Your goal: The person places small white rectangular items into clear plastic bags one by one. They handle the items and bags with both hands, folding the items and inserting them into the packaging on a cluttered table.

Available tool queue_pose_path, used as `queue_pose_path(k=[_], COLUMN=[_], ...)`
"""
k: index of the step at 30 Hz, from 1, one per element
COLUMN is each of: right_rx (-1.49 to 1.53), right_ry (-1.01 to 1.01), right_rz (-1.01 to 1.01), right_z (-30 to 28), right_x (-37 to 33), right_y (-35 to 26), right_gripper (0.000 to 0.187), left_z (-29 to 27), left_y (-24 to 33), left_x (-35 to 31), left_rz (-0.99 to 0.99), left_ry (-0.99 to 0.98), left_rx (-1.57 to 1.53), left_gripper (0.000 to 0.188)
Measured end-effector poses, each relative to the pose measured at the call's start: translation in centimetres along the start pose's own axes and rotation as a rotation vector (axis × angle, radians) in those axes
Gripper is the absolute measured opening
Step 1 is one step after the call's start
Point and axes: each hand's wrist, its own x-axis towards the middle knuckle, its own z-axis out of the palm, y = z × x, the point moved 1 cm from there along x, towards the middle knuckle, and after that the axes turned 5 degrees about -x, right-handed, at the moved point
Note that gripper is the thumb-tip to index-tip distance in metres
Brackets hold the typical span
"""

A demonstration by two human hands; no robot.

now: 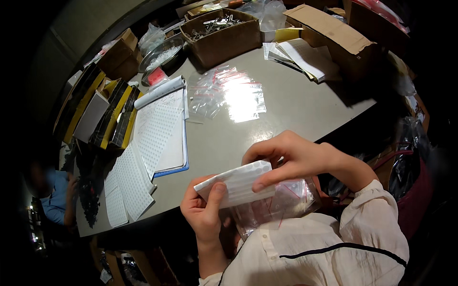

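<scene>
Between my hands is a white sticker sheet (237, 185), bent over on itself, with rows of pale round labels. My left hand (202, 209) grips its left end, the thumb lying across the front. At the other end my right hand (291, 155) is closed, thumb against the front and curled fingers at the upper edge; whether a loose label is in that pinch cannot be seen. Under the sheet, close to my body, a clear container (312, 198) holds small zip bags (287, 196) with red lines and some whitish bits.
Flat clear zip bags (243, 97) lie mid-table. To their left are more sticker sheets (155, 136) on a blue clipboard (185, 167). A box of metal parts (224, 33), a bowl (162, 55) and loose papers (305, 57) line the back. A person (55, 195) sits far left.
</scene>
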Motion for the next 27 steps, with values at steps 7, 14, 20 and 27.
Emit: queue_pose_path(k=[7, 14, 20, 27], right_rx=[-0.002, 0.206, -0.174, -0.496], right_ry=[0.163, 0.134, 0.357, 0.467], right_rz=[-0.084, -0.123, -0.424, -0.594], right_z=[1.0, 1.9, 3.0, 3.3], right_x=[-0.8, -0.5, -0.6, -0.5], right_y=[1.6, 3.3, 4.0, 3.6], right_gripper=[0.02, 0.027, 0.032, 0.052], left_z=[-0.1, 0.8, 1.1, 1.2], left_y=[1.0, -0.4, 0.0, 0.1], left_x=[-0.4, -0.8, -0.2, -0.4], left_rz=[-0.112, -0.178, -0.17, -0.219], left_ry=[-0.03, -0.159, -0.246, -0.203], left_rx=[0.156, 0.105, 0.048, -0.142], left_gripper=[0.015, 0.023, 0.035, 0.042])
